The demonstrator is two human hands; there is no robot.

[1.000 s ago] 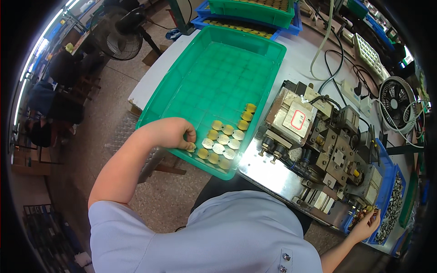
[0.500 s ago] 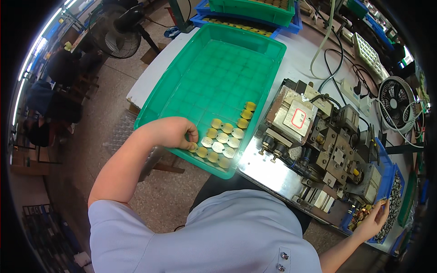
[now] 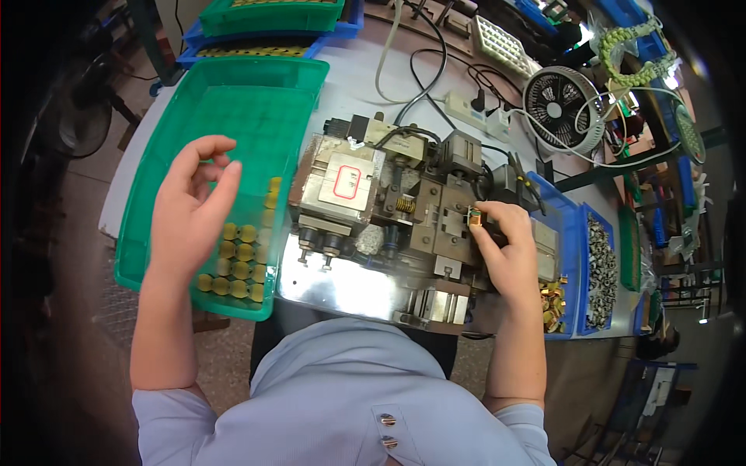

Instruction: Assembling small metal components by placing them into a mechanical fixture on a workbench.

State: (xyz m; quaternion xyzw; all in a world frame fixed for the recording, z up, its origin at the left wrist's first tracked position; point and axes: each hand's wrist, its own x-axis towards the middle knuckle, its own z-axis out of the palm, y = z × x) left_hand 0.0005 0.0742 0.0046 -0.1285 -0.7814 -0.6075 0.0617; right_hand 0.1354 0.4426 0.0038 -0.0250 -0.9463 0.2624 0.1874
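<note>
My right hand pinches a small brass-coloured metal part between thumb and fingertips, over the right side of a metal machine fixture. My left hand is raised above a green tray, its fingers curled but apart from the thumb, with nothing in it. Rows of round gold-coloured pieces lie in the tray's near right corner. Right of the fixture, more brass-coloured parts sit loose in a blue bin.
A second blue bin holds many small silvery parts at the right. Behind the fixture stand a small fan, a power strip and loose cables. Stacked green and blue trays are at the back left.
My right hand has moved left from the blue bin to the fixture, carrying a brass-coloured part. My left hand has let go of a gold-coloured piece and risen. The view has turned right.
</note>
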